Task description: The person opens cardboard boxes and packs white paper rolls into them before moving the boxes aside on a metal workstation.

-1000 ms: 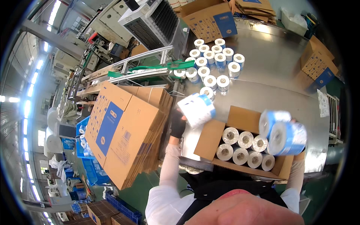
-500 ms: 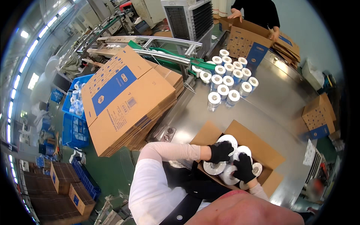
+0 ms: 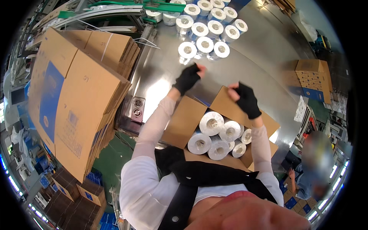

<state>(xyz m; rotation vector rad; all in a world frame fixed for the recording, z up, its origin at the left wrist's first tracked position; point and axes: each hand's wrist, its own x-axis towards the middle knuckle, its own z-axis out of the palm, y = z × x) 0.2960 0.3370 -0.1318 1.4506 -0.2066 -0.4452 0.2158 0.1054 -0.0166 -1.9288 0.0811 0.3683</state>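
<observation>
An open brown carton (image 3: 183, 122) stands at the near edge of a steel table (image 3: 253, 69), filled with several white wrapped rolls (image 3: 211, 123). My right hand (image 3: 246, 100), in a black fingerless glove, grips the top corner of the carton's far flap (image 3: 224, 104). My left hand (image 3: 188, 78), gloved the same way, is raised over the table just beyond the carton's left flap. It holds nothing and its fingers are loosely apart. A cluster of more white rolls (image 3: 204, 43) stands upright on the table farther away.
A tall stack of flat cartons (image 3: 76, 96) leans at the left of the table. A small push-button box (image 3: 137, 107) sits on the table's left edge. A closed carton (image 3: 311, 78) rests at the right. Green conveyor rails (image 3: 153, 5) run behind. Another person (image 3: 315, 168) is at the lower right.
Both hands have come up out of the carton, where they were setting rolls down. The left now hovers over the table and the right holds the far flap.
</observation>
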